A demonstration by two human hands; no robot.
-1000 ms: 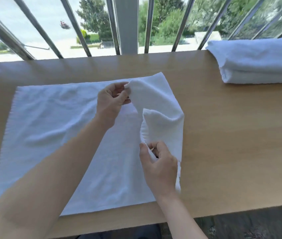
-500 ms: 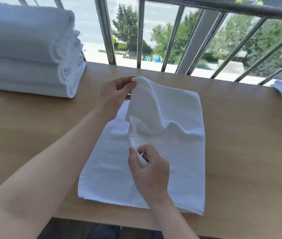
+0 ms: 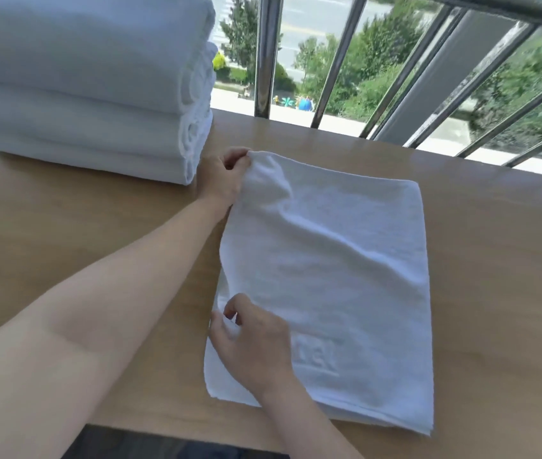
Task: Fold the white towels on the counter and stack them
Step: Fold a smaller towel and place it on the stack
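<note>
- Though it is doubled over on itself, the white towel (image 3: 329,276) lies mostly flat on the bench (image 3: 495,293). It sits just to the right of the stack of folded towels (image 3: 80,94) and nearer the person than that stack.
- Its cloth is plain white terry, with soft creases running slantwise across the top layer. The side away from the stack is a smooth fold, and layered edges show at the near corner on that side.
- Raised lettering (image 3: 316,356) is woven into the top layer towards the near edge. The wrist partly hides it and it cannot be read.
- The left hand (image 3: 221,180) holds the towel's far corner, the one closest to the foot of the stack. Its fingers (image 3: 238,157) are curled and pinch the cloth, and that corner stands a little off the bench.
- The right hand (image 3: 253,346) is lower on the same edge, farther from the stack. Thumb and forefinger pinch the edge of the top layer, and the other fingers curl loosely over the cloth.
- Between the two hands that edge bows and wavers.
- The stack is made of several thick white towels. Their rounded folds face the towel being worked.
- Beyond the stack and to its right, a metal railing (image 3: 266,54) runs along the bench's far side.
</note>
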